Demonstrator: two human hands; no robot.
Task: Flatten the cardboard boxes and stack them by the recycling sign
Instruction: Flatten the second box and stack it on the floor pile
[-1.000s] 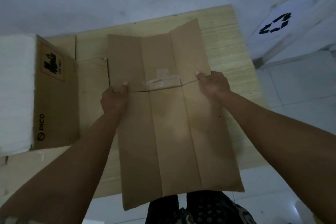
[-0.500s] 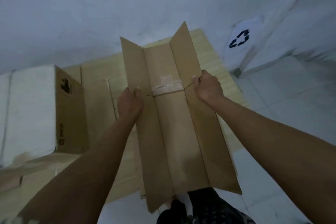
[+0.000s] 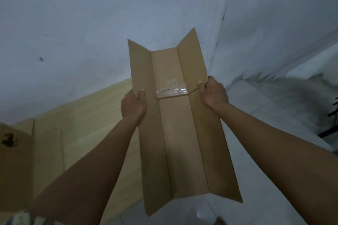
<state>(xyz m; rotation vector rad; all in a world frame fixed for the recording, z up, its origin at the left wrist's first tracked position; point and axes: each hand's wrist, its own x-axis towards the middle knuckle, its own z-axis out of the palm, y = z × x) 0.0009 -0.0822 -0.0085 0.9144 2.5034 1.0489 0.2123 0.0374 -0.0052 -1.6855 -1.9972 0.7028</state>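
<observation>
— At both long edges of the flattened box (image 3: 180,144) we have a pinch. Our left hand (image 3: 134,105) nips the left flap with the thumb on top, level with the strip of clear tape (image 3: 172,90). Our right hand (image 3: 213,91) does the same on the right flap, thumb over the edge and the other fingers hidden beneath.

— And the box itself, where is it?

— Lifted in front of us, off the wooden table (image 3: 87,113), with its far end up against the pale wall (image 3: 91,23) and its near end hanging low towards the floor. Both side flaps angle upward from the middle panel, so it sits like a shallow trough between our hands.

— How do we reckon it will handle?

— Light, we judge, since two pinches carry it. It looks stiff along its length but hinges freely at the creases, so the flaps may swing or sag. The plain cardboard should not slip much. Holding at mid-length on both edges seems sound; a one-handed hold would likely let it fold.

— Anything else nearby?

— Another brown box (image 3: 12,168) stands at the left of the table. We cannot see the recycling sign from this angle.
</observation>
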